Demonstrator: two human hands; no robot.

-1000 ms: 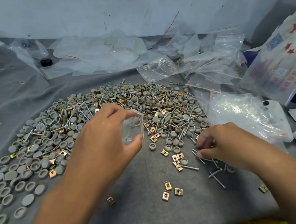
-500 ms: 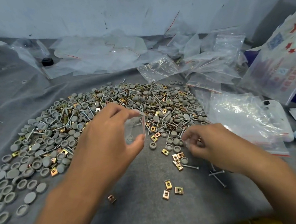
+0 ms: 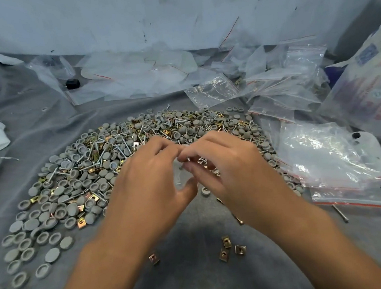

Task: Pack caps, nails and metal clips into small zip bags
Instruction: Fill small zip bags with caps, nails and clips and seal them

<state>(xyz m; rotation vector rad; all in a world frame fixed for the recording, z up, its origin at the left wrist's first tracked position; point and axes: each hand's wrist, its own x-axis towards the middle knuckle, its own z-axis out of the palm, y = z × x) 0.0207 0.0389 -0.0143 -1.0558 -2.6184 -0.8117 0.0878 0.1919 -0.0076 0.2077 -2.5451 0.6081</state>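
A wide heap of grey caps, silver nails and brass metal clips lies on the grey cloth. My left hand pinches a small clear zip bag between thumb and fingers, mouth up, over the heap's near edge. My right hand is pressed against the bag's mouth, fingers curled round several nails and small metal parts. What lies inside the bag is blurred.
Empty zip bags pile up at the back and right. A larger stack of bags lies on a white board at right. A printed plastic sack stands far right. A black cap sits at back left.
My right hand has left the loose nails at the lower right, moved up and left with picked-up pieces, and now meets my left hand at the bag's mouth.
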